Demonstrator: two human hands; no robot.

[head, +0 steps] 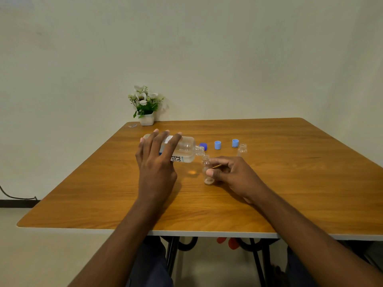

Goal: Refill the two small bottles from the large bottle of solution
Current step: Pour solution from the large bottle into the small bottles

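Observation:
My left hand [157,160] grips the large clear bottle [186,150] of solution, tipped on its side with its open neck pointing right, just over the mouth of a small clear bottle [206,168]. My right hand [232,172] holds that small bottle upright on the wooden table [290,183]; a little liquid shows at its bottom. A second small bottle [242,149] stands uncapped to the far right, apart from both hands. A dark blue cap [203,146] and two light blue caps [217,145] [235,143] lie in a row behind.
A small white pot of white flowers [146,106] stands at the table's far left corner, against the wall. A bit of clear wrapper [132,126] lies beside it. A black cable [12,195] runs along the floor at the left.

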